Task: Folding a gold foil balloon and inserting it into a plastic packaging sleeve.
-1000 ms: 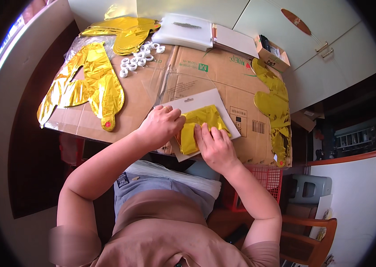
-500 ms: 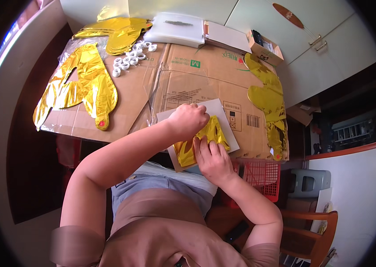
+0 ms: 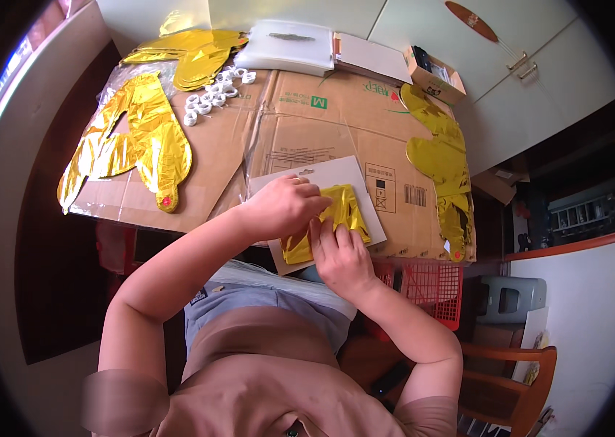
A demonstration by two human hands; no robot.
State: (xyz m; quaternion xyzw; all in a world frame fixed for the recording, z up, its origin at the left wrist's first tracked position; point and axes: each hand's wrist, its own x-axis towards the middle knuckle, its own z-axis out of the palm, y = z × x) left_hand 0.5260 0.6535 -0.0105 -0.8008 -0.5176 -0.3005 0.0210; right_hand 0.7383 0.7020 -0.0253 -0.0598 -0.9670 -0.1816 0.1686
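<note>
A folded gold foil balloon [image 3: 344,207] lies on a pale grey card [image 3: 333,171] with a hang slot, at the near edge of the cardboard-covered table. My left hand [image 3: 287,207] is over the left part of the card and foil, fingers curled into a pinch. Whatever is between those fingertips is hidden. With fingers stretched out, my right hand [image 3: 344,261] rests on the near part of the folded foil. The two hands' fingertips nearly meet over the foil, covering part of it.
Flat gold foil balloons lie at the left [image 3: 122,146] and along the right edge [image 3: 435,153]. White ribbon rolls [image 3: 209,100] sit farther back, near more gold foil [image 3: 191,54]. A stack of clear bags [image 3: 286,47] and a small open box [image 3: 435,76] line the back.
My left hand has moved left and slightly nearer, uncovering the card's hang slot. The card and foil have shifted a little left, and my right hand stays on the foil.
</note>
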